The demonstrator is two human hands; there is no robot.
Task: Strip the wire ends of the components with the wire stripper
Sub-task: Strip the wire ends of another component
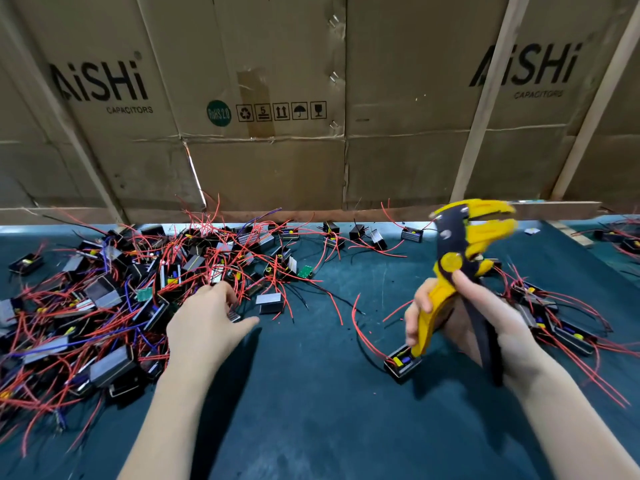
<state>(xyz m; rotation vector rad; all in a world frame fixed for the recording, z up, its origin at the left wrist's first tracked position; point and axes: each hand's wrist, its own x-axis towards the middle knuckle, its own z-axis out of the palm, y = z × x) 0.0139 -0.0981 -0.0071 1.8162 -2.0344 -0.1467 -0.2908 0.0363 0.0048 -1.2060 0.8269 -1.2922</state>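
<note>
Hands apart: left hand (207,317) pinches a component (234,316) at the pile's (104,289) edge, nine o'clock from the right hand (485,323) gripping the wire stripper (460,251), nose toward twelve

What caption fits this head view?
Right hand holds yellow-and-black wire stripper raised; left hand reaches into red-wired black components.

Even, dimmish light – soft shadows; edges bow, wire stripper (464,247) head motion-blurred.
</note>
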